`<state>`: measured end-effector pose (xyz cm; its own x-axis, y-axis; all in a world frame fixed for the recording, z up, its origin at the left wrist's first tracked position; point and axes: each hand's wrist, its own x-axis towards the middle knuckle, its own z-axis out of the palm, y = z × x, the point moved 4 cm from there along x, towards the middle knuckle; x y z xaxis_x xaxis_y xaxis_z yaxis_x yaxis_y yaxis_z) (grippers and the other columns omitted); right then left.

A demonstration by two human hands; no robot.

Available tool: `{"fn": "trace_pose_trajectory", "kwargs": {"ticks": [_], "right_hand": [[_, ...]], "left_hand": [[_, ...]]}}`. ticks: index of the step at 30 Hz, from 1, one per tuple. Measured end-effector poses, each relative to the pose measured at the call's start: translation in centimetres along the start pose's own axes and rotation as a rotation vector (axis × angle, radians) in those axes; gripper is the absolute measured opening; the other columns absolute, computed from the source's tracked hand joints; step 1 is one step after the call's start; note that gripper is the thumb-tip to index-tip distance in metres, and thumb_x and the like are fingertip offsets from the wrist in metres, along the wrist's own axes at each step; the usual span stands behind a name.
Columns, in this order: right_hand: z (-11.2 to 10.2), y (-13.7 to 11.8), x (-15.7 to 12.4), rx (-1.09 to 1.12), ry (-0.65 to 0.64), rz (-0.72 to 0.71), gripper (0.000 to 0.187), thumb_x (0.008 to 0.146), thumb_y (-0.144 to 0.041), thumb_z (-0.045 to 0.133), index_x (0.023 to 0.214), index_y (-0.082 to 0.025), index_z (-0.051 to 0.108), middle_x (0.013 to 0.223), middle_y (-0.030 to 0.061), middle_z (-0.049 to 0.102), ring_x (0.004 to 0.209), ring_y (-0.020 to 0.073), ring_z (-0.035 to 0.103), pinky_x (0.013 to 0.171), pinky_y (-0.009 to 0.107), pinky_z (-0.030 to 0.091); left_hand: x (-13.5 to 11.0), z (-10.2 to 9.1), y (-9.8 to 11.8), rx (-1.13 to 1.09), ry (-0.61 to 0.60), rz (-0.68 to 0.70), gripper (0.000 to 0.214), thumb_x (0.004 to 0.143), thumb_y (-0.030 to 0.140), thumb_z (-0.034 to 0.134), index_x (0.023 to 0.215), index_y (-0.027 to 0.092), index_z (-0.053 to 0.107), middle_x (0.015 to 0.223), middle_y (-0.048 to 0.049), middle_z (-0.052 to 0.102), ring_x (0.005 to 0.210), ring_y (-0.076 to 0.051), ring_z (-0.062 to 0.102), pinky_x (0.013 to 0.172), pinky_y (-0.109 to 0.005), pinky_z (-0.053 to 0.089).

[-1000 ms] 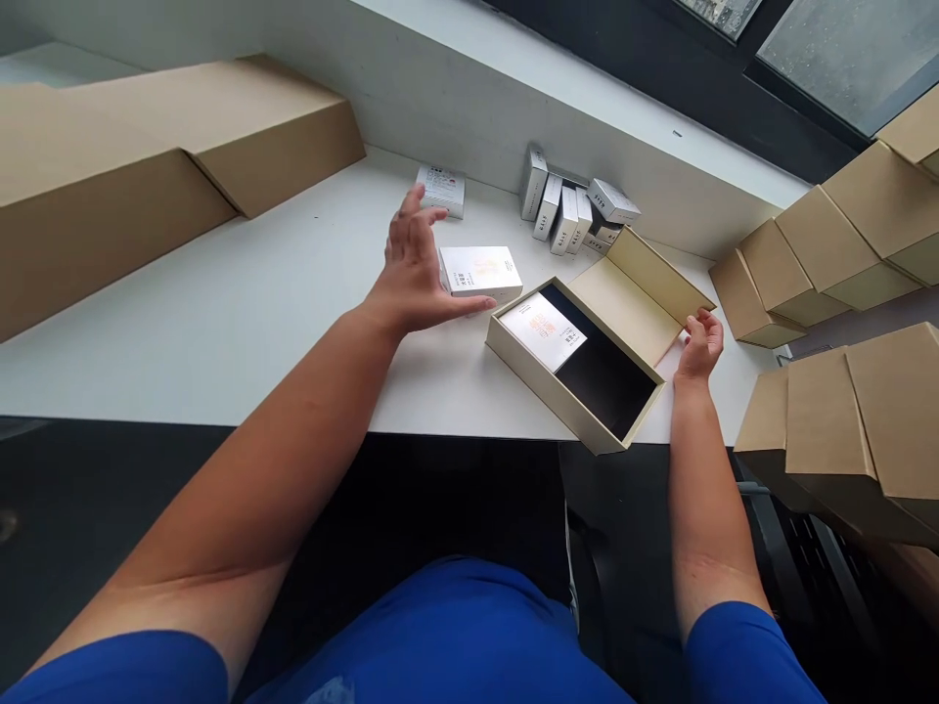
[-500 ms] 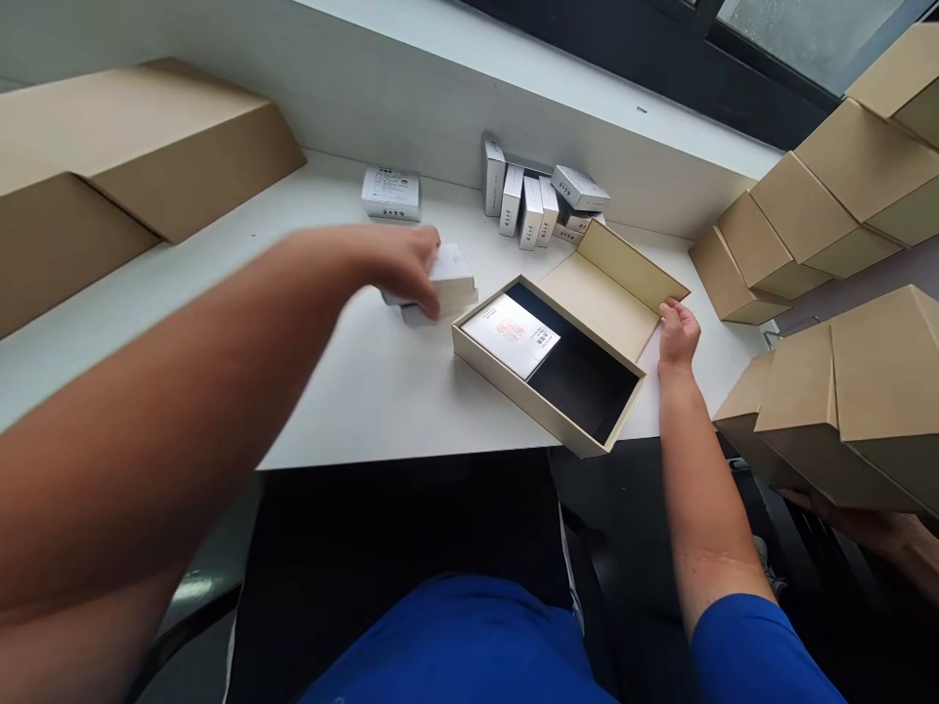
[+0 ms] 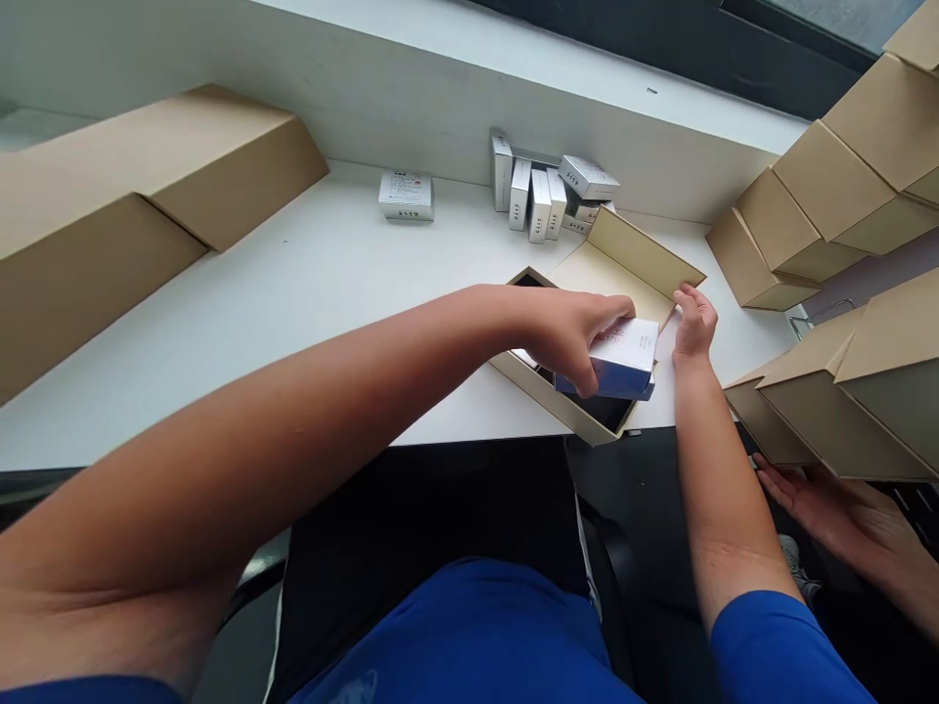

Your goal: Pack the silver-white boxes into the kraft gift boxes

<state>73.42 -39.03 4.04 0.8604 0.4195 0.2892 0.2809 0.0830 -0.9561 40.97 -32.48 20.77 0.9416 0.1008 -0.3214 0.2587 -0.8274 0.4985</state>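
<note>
My left hand (image 3: 576, 337) is closed around a small white carton (image 3: 629, 340) with reddish print on its top, above the right part of an open cream gift box (image 3: 539, 396). A second edge shows under that carton; whether it is another carton I cannot tell. The gift box has a dark lining, and my left hand and forearm cover much of it. My right hand (image 3: 694, 323) pinches the free edge of its hinged lid (image 3: 646, 244), which is folded open toward the back right.
Several small white cartons (image 3: 539, 205) stand and lie by the wall, with a single carton (image 3: 406, 196) farther left. Large tan boxes (image 3: 220, 176) lie at left; more tan boxes (image 3: 851, 196) are stacked at right. Another person's hand (image 3: 828, 499) is under the lower right boxes.
My left hand has moved right, bringing the white carton from the table to above the gift box. My right hand stays at the lid. The other person's hand shows more.
</note>
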Motion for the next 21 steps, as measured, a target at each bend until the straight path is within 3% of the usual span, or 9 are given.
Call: {"fn": "trace_pose_trajectory", "kwargs": {"ticks": [3,7,11,14,21], "right_hand": [[0.0,0.2,0.1,-0.002,-0.017,-0.007,0.046,0.073,-0.051,0.078,0.108,-0.023,0.075,0.118,0.0038,0.072,0.126,0.0264,0.067,0.121,0.054,0.050],[0.1,0.2,0.2,-0.016,-0.037,0.014,0.045,0.074,-0.050,0.078,0.110,-0.023,0.077,0.119,0.0041,0.072,0.128,0.0269,0.067,0.125,0.055,0.046],[0.3,0.0,0.1,-0.026,-0.048,-0.002,0.042,0.076,-0.050,0.077,0.110,-0.025,0.078,0.120,0.0034,0.073,0.131,0.0270,0.067,0.126,0.055,0.046],[0.4,-0.3,-0.1,-0.020,-0.049,-0.006,0.042,0.076,-0.051,0.076,0.108,-0.023,0.078,0.118,0.0043,0.073,0.129,0.0272,0.068,0.125,0.055,0.048],[0.5,-0.9,-0.2,0.001,-0.032,-0.019,0.041,0.075,-0.051,0.077,0.105,-0.023,0.080,0.116,0.0044,0.076,0.125,0.0268,0.070,0.122,0.054,0.051]], "left_hand": [[1.0,0.1,-0.7,-0.002,0.029,0.001,0.079,0.072,0.032,0.076,0.145,0.023,0.047,0.129,-0.0103,0.069,0.101,-0.025,0.067,0.080,-0.033,0.053],[1.7,1.0,-0.6,0.142,0.097,0.113,0.074,0.072,0.026,0.076,0.141,0.019,0.048,0.133,-0.0142,0.067,0.116,-0.030,0.063,0.092,-0.037,0.052],[2.8,3.1,-0.1,0.277,0.004,0.180,0.069,0.070,0.015,0.073,0.136,0.017,0.051,0.135,-0.0182,0.067,0.120,-0.033,0.061,0.097,-0.040,0.052],[3.5,4.2,-0.1,0.248,-0.063,0.184,0.075,0.071,0.018,0.076,0.142,0.015,0.050,0.145,-0.0215,0.063,0.128,-0.035,0.060,0.106,-0.044,0.052],[3.4,4.2,-0.5,0.101,-0.105,0.152,0.089,0.069,0.031,0.078,0.152,0.016,0.049,0.157,-0.0191,0.058,0.145,-0.034,0.053,0.120,-0.043,0.046]]}}
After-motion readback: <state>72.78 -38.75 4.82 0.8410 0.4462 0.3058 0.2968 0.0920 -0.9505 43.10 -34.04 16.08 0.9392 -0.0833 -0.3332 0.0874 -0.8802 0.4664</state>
